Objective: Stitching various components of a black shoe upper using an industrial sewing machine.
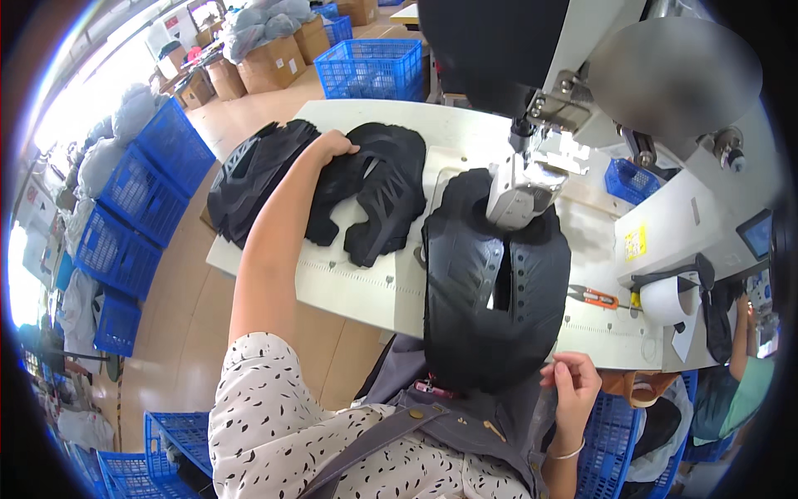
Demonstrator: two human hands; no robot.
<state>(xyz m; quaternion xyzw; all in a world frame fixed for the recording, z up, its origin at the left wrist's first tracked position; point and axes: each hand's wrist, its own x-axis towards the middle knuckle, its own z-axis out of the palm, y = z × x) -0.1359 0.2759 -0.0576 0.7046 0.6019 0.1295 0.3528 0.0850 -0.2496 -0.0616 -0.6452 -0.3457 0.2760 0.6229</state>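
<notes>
A black shoe upper (465, 320) with two rows of eyelets lies under the sewing machine head (522, 193). Its near end hangs over the table edge against my apron. My right hand (573, 384) is beside its lower right edge, fingers loosely bent and apart, holding nothing I can see. To the left, my left hand (335, 145) is closed at the far edge of a black upper piece (384, 187), its fingertips partly hidden. Beneath my left forearm, a thick stack of black upper pieces (258, 187) sits on the white table (353, 287).
Orange-handled thread snips (594, 297) and a white thread cone (665, 301) lie right of the machine. A small blue basket (632, 180) stands behind. Blue crates (137, 195) line the left, another crate (370, 68) stands beyond the table. A co-worker's arm (740, 341) shows far right.
</notes>
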